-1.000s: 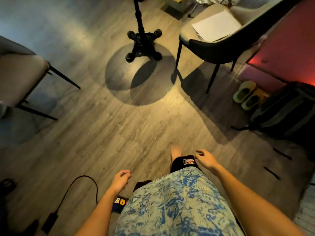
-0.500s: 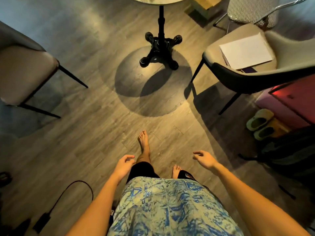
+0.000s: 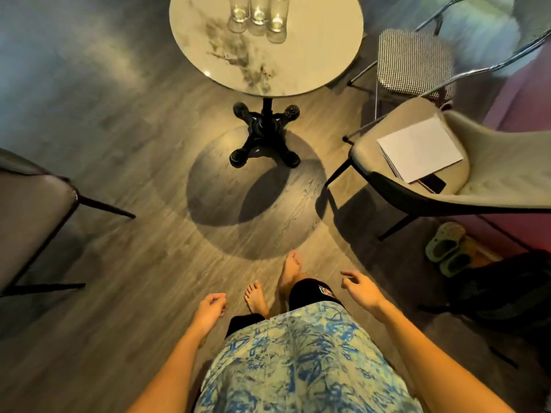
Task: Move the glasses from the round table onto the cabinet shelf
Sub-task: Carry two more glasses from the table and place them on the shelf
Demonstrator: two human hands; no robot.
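Three clear glasses stand in a row at the top of the head view: one on the left (image 3: 238,13), one in the middle (image 3: 258,14) and one on the right (image 3: 277,20). They rest on the round marble-topped table (image 3: 313,55), which has a black pedestal base. My left hand (image 3: 208,311) hangs low beside my shirt, fingers loosely curled, holding nothing. My right hand (image 3: 362,289) is held out to the right, fingers apart and holding nothing. Both hands are far below the table. No cabinet shelf is in view.
A grey chair (image 3: 29,210) stands at the left. At the right a beige chair (image 3: 489,174) carries white papers (image 3: 420,150), with a houndstooth stool (image 3: 414,61) behind it. Green clogs (image 3: 445,248) and a dark bag (image 3: 507,290) lie at the right. Wood floor lies between me and the table.
The view has tilted up and moved forward: the tabletop and glasses have come into sight. My feet have stepped toward the table. Both hands stay empty.
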